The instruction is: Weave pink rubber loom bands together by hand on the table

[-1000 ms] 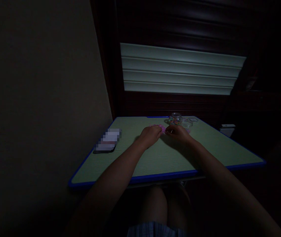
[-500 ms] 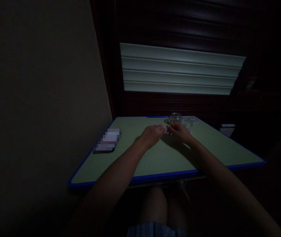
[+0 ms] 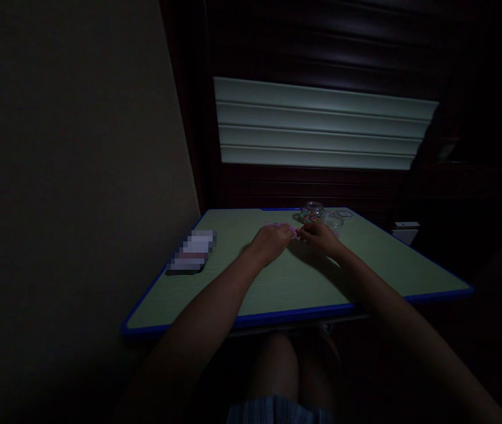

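Observation:
Near the back middle of the green table (image 3: 215, 300), a small pink-purple piece (image 3: 295, 233) shows between my hands. My left hand (image 3: 272, 242) is closed on its left part. My right hand (image 3: 320, 237) has its fingers pinched together at the right end of the piece; the fingertips are too dark to show clearly what they grip. Just behind my right hand stand a clear jar (image 3: 313, 211) holding small multicoloured pieces and a clear open container (image 3: 333, 221).
A flat, pixelated object (image 3: 192, 252) with a dark edge lies at the table's left side. A clear round lid (image 3: 345, 215) rests at the back right. The table has a raised blue edge, and a wall rises on the left.
Both hands stay in nearly the same place, with only slight finger movement at the pink-purple piece.

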A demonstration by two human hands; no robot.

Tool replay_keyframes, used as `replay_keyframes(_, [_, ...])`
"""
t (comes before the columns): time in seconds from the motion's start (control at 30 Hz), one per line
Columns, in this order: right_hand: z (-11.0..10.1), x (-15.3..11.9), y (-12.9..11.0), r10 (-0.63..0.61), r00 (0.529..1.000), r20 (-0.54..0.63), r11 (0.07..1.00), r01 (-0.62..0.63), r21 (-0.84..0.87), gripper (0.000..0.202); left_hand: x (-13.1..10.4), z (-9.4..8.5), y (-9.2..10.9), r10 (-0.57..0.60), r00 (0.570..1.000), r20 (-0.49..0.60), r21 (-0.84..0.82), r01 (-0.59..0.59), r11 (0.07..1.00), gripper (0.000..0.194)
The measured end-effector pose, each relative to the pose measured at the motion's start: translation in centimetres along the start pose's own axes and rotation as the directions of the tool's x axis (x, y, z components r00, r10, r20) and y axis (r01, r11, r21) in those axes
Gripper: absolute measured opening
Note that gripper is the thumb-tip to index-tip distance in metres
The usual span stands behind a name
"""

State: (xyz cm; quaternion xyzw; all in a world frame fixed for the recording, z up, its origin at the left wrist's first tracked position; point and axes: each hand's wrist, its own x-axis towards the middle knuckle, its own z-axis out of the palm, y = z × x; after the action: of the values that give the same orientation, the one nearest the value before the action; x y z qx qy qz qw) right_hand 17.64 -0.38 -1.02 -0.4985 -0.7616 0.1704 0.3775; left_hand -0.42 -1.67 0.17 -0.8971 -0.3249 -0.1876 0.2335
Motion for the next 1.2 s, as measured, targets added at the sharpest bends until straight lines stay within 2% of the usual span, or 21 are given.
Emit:
replay_keyframes(0.33, [0.01,0.02,0.19,-0.066,0.998,-0.025,0.998,0.065,-0.024,0.039,-0.07,0.11,-0.01,-0.013,1.0,0.008,-0.001,0.013,1.0,0.023])
replay_keyframes(0.83, [-0.18,-0.29,-0.49,-0.066,0.997,-0.029,0.997,0.065,-0.046,0.032,-0.17,-0.22,0.07,-0.02,1.0,0.016,0.01,0.02,1.0,0.024])
replay_keyframes(1.2, [-0.24,-0.01,0.34,-0.088,0.993,-0.074,0.994,0.082,-0.078,0.023,-0.15,-0.43,-0.04,-0.037,0.997,0.063,0.023,0.036,0.999,0.022])
